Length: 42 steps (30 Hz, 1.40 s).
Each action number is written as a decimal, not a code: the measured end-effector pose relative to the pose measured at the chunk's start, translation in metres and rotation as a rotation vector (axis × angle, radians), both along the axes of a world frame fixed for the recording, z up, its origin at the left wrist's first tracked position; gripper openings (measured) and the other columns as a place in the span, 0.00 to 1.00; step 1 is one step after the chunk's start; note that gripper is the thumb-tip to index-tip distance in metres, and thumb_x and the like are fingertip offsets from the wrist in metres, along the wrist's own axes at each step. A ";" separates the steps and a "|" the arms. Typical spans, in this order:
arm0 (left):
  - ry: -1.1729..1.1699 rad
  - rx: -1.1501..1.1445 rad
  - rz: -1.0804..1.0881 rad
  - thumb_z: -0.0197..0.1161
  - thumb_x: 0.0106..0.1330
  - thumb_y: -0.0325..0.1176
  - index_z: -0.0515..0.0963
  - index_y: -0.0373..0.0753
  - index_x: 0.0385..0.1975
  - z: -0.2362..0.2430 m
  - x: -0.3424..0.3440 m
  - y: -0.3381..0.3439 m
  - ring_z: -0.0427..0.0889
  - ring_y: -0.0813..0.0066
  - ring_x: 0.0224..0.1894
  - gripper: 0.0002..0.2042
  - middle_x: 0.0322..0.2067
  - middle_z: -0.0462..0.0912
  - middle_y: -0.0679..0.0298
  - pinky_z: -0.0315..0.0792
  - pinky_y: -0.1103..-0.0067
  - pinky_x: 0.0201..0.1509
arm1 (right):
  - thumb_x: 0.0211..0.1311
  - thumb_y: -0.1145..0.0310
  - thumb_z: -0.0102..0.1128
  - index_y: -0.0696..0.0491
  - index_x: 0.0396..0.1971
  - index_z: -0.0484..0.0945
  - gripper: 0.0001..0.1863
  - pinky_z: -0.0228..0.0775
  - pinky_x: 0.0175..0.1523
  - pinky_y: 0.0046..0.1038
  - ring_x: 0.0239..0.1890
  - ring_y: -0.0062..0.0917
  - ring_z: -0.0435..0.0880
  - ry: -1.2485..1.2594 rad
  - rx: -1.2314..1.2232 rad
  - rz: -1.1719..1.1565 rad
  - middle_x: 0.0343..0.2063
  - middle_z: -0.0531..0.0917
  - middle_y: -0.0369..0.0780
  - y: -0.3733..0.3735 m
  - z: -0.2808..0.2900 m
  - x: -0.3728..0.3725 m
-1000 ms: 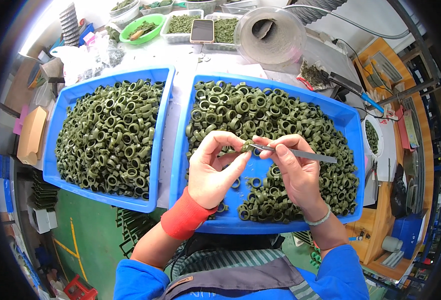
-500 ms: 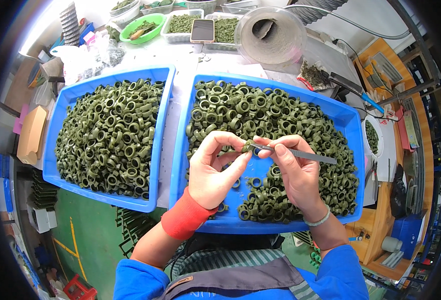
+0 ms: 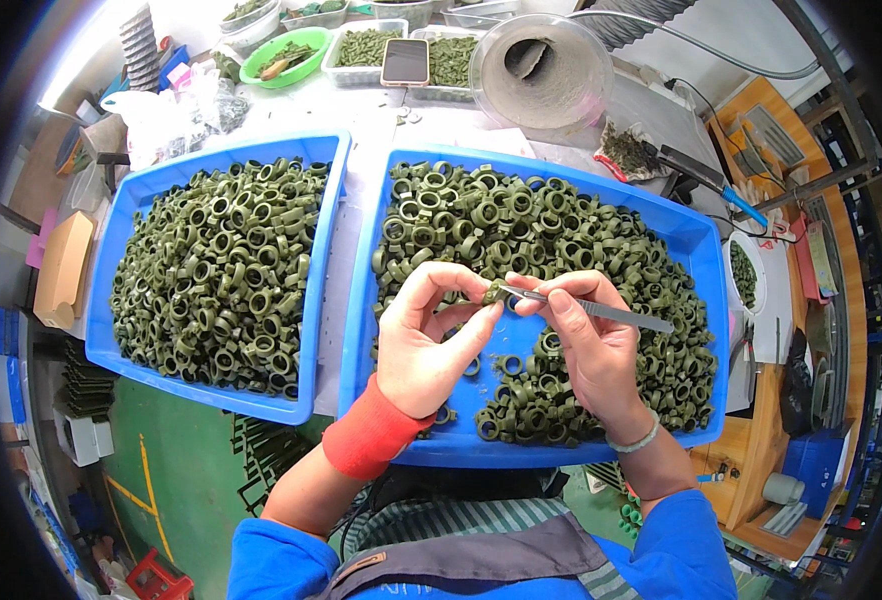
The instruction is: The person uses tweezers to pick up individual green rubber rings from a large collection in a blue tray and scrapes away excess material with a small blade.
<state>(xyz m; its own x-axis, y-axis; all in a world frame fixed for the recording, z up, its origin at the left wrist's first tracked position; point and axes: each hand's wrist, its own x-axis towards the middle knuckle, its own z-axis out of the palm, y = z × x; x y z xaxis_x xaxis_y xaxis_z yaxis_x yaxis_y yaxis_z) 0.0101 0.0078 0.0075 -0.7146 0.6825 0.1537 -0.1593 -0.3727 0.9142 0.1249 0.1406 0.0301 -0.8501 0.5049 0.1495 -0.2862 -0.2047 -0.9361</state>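
My left hand (image 3: 429, 350), with a red wristband, pinches a small olive-green plastic ring part (image 3: 495, 294) between thumb and fingertips. My right hand (image 3: 591, 340) grips a slim metal craft knife (image 3: 621, 314), its tip resting on that part. Both hands are over the right blue tray (image 3: 717, 300), which holds a heap of similar ring parts (image 3: 491, 200) with a bare patch near its middle. The left blue tray (image 3: 109, 280) is piled high with more of these rings (image 3: 221, 280).
At the back stand a green bowl (image 3: 286, 55), clear containers (image 3: 361, 45), a phone (image 3: 405, 62) and a wide translucent funnel (image 3: 541, 70). To the right lie a blue-handled tool (image 3: 741, 205) and a white dish (image 3: 744, 270). A cardboard box (image 3: 61, 270) sits left.
Both hands keep nearly the same place and grip, with the knife at the ring part; only very slight finger movement shows.
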 end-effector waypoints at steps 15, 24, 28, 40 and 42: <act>-0.031 0.006 -0.061 0.62 0.63 0.15 0.73 0.32 0.45 -0.003 -0.004 -0.001 0.78 0.76 0.52 0.12 0.45 0.77 0.63 0.77 0.78 0.56 | 0.76 0.66 0.47 0.60 0.51 0.75 0.15 0.70 0.61 0.29 0.54 0.25 0.80 0.000 -0.015 -0.052 0.43 0.84 0.43 0.005 0.005 -0.001; 0.220 -0.002 -0.002 0.62 0.61 0.13 0.75 0.32 0.44 -0.003 0.002 0.002 0.80 0.74 0.51 0.13 0.43 0.77 0.61 0.79 0.78 0.55 | 0.61 0.79 0.63 0.55 0.44 0.78 0.11 0.71 0.49 0.23 0.41 0.18 0.78 -0.143 0.489 -0.072 0.44 0.81 0.38 -0.002 0.006 -0.002; 0.379 -0.075 0.051 0.65 0.58 0.13 0.77 0.33 0.42 -0.002 0.003 0.002 0.81 0.76 0.46 0.13 0.42 0.78 0.61 0.79 0.80 0.47 | 0.60 0.80 0.61 0.56 0.41 0.76 0.10 0.72 0.53 0.25 0.46 0.21 0.79 -0.122 0.370 -0.049 0.46 0.80 0.41 -0.002 0.002 -0.003; 0.607 -0.125 0.160 0.68 0.52 0.15 0.79 0.35 0.36 -0.003 0.003 0.005 0.83 0.64 0.40 0.13 0.36 0.83 0.59 0.77 0.75 0.44 | 0.62 0.81 0.59 0.57 0.42 0.73 0.10 0.72 0.56 0.25 0.49 0.21 0.79 -0.145 0.144 0.069 0.49 0.77 0.41 0.002 0.001 -0.001; 0.626 -0.147 0.104 0.66 0.55 0.14 0.78 0.35 0.39 -0.004 0.000 0.001 0.82 0.68 0.44 0.13 0.41 0.80 0.59 0.78 0.77 0.47 | 0.62 0.81 0.59 0.57 0.42 0.73 0.10 0.72 0.55 0.24 0.49 0.20 0.78 -0.142 0.114 0.083 0.49 0.77 0.41 0.004 0.001 -0.001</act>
